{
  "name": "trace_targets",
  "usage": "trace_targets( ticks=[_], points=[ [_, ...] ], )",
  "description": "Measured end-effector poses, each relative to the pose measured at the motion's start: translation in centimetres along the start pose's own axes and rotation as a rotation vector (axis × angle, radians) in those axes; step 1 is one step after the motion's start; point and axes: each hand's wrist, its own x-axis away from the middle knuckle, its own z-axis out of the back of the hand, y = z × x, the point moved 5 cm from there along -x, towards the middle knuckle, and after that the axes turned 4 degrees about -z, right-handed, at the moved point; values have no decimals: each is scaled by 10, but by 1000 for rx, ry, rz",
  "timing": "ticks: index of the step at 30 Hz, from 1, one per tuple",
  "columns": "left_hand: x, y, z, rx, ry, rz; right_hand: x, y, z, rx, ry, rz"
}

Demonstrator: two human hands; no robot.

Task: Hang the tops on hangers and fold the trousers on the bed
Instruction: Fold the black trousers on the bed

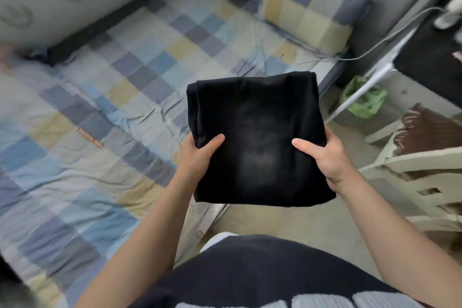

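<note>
Thumbs (pixel 212 141) press flat on top of the trousers (pixel 257 120), one on each side, while the other fingers go underneath, out of sight. So the left hand (pixel 197 157) and right hand (pixel 327 160) pinch the folded black bundle at its near end. It is held in the air above the edge of the bed (pixel 100 107), partly over the floor (pixel 275 222). Only the near end is gripped, so I'd guess the far layers could sag and slide open. A loosened pinch would drop it on the floor, and the rumpled bed could skew the fold on landing.
</note>
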Motion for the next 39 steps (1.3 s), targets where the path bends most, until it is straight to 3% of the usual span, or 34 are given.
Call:
trace_targets(
  ticks=[9, 19, 32, 39],
  points=[
    [59, 86, -231, -8, -214, -216, 56, -47, 241, -124, 186, 216],
    [135, 125, -490, -110, -557, -315, 135, -32, 474, -239, 558, 221],
    [244, 137, -845, -191, -1226, -365, 222, 19, 705, -508, 1199, 183],
    [335, 98, -996, -341, -1575, -291, 283, 54, 771, -632, 1557, 112]
  ],
)
